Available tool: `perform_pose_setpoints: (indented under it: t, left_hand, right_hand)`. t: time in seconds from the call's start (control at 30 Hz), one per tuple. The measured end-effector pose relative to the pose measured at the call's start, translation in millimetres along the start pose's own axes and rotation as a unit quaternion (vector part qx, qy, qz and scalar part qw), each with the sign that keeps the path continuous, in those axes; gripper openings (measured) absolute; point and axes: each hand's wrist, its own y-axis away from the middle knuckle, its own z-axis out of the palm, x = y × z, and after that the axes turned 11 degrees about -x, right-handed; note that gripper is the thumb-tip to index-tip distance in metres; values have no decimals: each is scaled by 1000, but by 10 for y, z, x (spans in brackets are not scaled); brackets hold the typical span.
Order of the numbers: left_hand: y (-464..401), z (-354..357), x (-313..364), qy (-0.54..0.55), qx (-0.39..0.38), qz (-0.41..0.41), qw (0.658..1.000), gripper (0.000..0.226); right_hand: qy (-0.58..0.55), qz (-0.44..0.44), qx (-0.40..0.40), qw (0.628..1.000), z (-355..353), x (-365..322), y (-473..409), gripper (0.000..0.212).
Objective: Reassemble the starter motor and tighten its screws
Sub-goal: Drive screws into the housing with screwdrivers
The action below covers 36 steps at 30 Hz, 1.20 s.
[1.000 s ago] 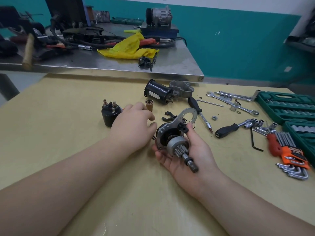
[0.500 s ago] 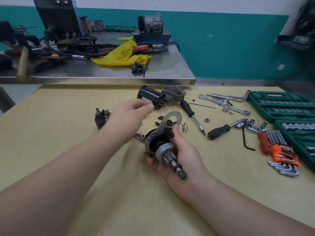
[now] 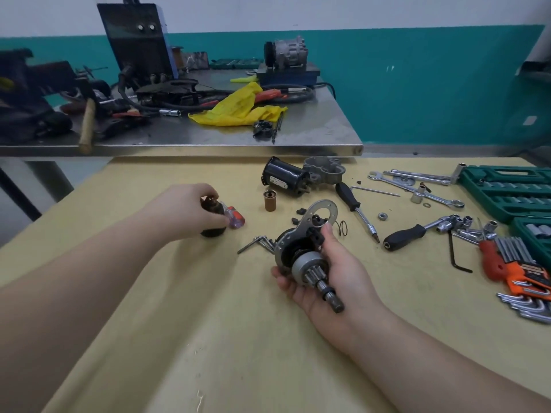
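- Head view: right hand (image 3: 334,272) fingers curl around drive assembly (image 3: 301,254), pinion outward for mating.
- Left hand (image 3: 190,211) fingers grip solenoid (image 3: 212,210), likely fetching it.

Left hand (image 3: 190,211) hides most of the black solenoid (image 3: 212,217)

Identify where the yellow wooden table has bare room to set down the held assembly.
Free: the near stretch of the yellow wooden table between both forearms, and the far-left part behind the left hand. Crowded: the right side, around the black-handled screwdriver, silver wrenches and green socket case.
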Motion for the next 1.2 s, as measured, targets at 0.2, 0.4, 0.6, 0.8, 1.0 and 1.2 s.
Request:
perform_pose_setpoints:
  t: [0.2, 0.4, 0.6, 0.8, 1.0, 1.2]
  left_hand:
    - [205, 174, -252, 139, 53, 68, 987, 41]
    - [809, 388, -195, 599, -85, 218, 766, 42]
    - [930, 528, 142, 742, -232, 255, 575, 72]
    - [957, 670, 222, 805, -232, 209, 504, 72]
    - [919, 642, 128, 750, -217, 211, 587, 77]
    - [810, 604, 50, 785, -210, 161, 560, 61]
  right_hand:
    - [2, -4, 6, 1000, -2, 2, 10, 59]
    - [14, -16, -8, 1000, -41, 22, -19, 55]
    - [44, -34, -50, 997, -55, 19, 8, 45]
    - [60, -23, -55, 996, -27, 19, 36, 49]
    - [76, -17, -58, 995, -50, 19, 28, 47]
    - [119, -7, -68, 991, -29, 16, 56, 53]
